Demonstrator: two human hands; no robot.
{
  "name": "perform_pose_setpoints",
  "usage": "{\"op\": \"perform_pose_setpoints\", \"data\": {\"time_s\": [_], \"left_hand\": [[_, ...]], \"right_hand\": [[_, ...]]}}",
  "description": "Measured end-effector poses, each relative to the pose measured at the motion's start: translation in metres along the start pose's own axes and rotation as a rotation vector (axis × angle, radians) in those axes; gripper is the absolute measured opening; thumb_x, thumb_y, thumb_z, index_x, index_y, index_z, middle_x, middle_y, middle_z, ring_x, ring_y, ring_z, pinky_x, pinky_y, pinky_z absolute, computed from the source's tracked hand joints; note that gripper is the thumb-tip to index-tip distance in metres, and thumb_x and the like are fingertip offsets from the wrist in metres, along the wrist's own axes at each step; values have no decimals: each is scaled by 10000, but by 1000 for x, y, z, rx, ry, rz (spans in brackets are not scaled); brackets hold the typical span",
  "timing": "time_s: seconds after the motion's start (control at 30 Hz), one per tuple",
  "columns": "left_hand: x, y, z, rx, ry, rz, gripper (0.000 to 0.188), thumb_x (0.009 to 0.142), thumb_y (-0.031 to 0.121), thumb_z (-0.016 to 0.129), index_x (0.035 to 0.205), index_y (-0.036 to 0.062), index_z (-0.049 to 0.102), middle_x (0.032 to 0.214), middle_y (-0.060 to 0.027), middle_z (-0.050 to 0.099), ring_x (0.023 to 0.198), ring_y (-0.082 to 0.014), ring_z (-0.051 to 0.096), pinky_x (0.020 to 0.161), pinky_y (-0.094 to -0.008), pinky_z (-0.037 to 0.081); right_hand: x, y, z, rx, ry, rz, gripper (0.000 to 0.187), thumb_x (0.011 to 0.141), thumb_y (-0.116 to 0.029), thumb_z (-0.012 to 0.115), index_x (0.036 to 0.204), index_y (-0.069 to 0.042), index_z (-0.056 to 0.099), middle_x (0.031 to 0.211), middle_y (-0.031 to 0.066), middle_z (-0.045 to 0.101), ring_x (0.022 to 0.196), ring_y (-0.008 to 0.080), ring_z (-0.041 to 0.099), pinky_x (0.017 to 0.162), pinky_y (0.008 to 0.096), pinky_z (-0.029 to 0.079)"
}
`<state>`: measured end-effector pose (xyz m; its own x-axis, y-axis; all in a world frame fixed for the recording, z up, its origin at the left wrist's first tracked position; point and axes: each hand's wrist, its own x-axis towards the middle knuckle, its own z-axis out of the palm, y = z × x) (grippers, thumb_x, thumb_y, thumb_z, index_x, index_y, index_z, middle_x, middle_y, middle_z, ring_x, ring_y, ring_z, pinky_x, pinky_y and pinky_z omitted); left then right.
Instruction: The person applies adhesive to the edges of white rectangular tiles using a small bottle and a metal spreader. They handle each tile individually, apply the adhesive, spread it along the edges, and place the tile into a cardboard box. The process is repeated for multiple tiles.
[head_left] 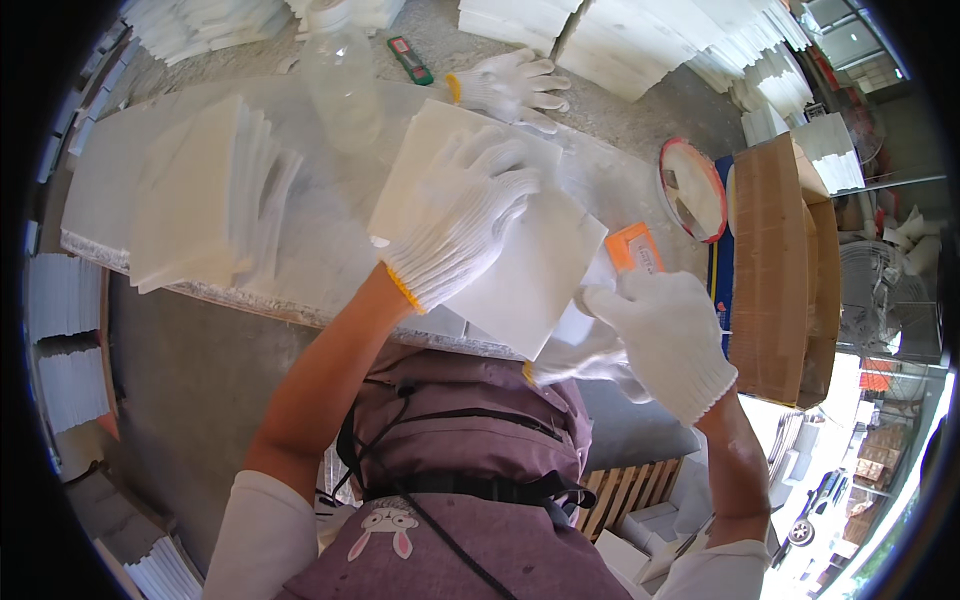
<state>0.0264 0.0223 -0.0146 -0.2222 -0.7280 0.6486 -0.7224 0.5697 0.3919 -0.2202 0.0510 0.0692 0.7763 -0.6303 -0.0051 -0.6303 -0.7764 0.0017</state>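
Observation:
My left hand (455,235), in a white knitted glove with a yellow cuff, lies palm down with outstretched fingers on a white square sheet (412,172). A second white square sheet (545,275) lies beside it, turned at an angle and reaching over the table's near edge. My right hand (672,340), gloved too, is closed just right of that sheet, below an orange packet (634,247); its fingertips and anything in them are hidden. A loose white glove (575,362) rests at the table edge beside my right hand. Another loose glove (512,88) lies beyond the sheets.
At left a fanned row of white sheets (190,200) stands on the table (330,255). A clear plastic bottle (340,85), a green-and-red tool (410,60), a round red-rimmed lid (692,190) and a cardboard box (775,270) surround the work. White stacks (640,40) stand behind.

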Motion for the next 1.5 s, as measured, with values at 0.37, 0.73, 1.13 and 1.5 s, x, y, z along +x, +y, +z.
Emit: {"op": "perform_pose_setpoints", "data": {"time_s": [0.37,0.73,1.13,1.5], "left_hand": [[7,8,-3,35,-113,-53,233,799,64,693,1025,122,686,1160,-49,638,1133,-313,573,901,-409,497],[9,10,-3,61,-124,-75,215,816,67,684,1025,118,697,1159,-51,645,1130,-304,578,908,-404,497],[6,6,1,76,-168,-59,266,868,176,686,1122,98,687,1247,-112,619,1190,-330,563,945,-403,490],[-32,116,-28,-1110,-938,198,352,933,315,622,1157,43,612,1168,-138,580,1102,-353,514,1024,-471,377]], "right_hand": [[26,19,31,-180,184,178,295,784,-92,644,1078,-111,666,755,89,579,681,276,607,595,400,466],[35,21,22,-190,150,131,271,809,-103,625,1078,-109,657,758,88,559,716,259,613,621,399,471],[-73,-24,44,1042,-44,676,439,894,-72,583,1328,-8,584,897,101,586,862,199,583,805,301,465],[-94,-22,86,1518,86,815,466,910,-70,569,1372,-9,550,1074,88,631,1014,148,586,928,287,453]]}}
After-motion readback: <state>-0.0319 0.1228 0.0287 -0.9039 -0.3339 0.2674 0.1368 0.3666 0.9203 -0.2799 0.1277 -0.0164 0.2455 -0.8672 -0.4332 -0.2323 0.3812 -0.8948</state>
